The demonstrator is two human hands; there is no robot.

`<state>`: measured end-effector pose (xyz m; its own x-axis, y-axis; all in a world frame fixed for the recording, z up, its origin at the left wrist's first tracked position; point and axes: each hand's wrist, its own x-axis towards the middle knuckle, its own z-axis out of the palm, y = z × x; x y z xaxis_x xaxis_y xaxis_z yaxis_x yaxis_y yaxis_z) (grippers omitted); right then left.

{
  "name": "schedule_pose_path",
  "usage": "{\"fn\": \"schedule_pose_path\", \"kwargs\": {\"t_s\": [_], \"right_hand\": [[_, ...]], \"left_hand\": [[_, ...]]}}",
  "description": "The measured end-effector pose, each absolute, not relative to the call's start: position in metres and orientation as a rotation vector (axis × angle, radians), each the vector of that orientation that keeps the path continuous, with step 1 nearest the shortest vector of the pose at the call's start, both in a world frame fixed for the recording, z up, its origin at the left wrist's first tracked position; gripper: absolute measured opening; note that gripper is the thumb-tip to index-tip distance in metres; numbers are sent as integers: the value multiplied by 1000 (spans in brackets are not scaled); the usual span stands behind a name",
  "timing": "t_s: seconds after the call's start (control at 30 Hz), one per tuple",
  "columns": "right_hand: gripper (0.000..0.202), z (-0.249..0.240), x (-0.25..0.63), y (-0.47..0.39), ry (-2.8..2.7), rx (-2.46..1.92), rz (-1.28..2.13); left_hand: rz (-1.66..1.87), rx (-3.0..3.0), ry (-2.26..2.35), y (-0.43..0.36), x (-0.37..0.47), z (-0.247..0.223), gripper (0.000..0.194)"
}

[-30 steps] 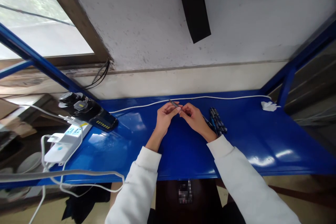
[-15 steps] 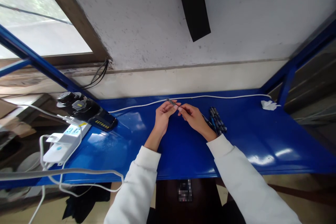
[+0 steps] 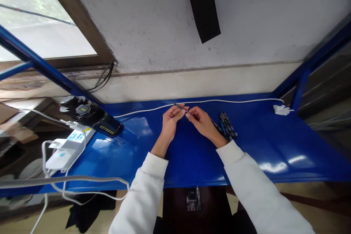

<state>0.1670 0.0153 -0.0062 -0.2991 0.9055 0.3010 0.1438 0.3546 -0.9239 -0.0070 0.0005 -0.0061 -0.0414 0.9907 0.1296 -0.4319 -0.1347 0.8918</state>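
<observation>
Over the middle of the blue table (image 3: pixel 192 153), my left hand (image 3: pixel 170 120) is closed on a thin dark pen (image 3: pixel 178 106), whose tip points up and left. My right hand (image 3: pixel 201 120) pinches the other end of the same pen, with its fingertips close to those of my left hand. Just right of my right hand lie several dark pens (image 3: pixel 227 124) in a loose bundle, some with blue parts. Part of the bundle is hidden behind my right wrist.
A black bottle (image 3: pixel 101 119) leans at the left beside a white power strip (image 3: pixel 68 146) with looped white cables. A white cord (image 3: pixel 219 100) runs along the table's back edge. Crumpled white tissue (image 3: pixel 282 110) lies at the back right, near the blue frame post.
The fingers of my right hand have shifted slightly at the end of the pen. My left hand stays in nearly the same place.
</observation>
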Motion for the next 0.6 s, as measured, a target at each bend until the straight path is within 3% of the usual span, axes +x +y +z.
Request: {"fn": "schedule_pose_path", "kwargs": {"t_s": [0.4,0.6], "right_hand": [[47,-1,168,12,-1802,-954,1029],[37,-1,167,12,-1746,-922,1039]], "left_hand": [[1501,947,795,-1,-6,-3,37],[1499,921,797,-1,-7,-2,38]]}}
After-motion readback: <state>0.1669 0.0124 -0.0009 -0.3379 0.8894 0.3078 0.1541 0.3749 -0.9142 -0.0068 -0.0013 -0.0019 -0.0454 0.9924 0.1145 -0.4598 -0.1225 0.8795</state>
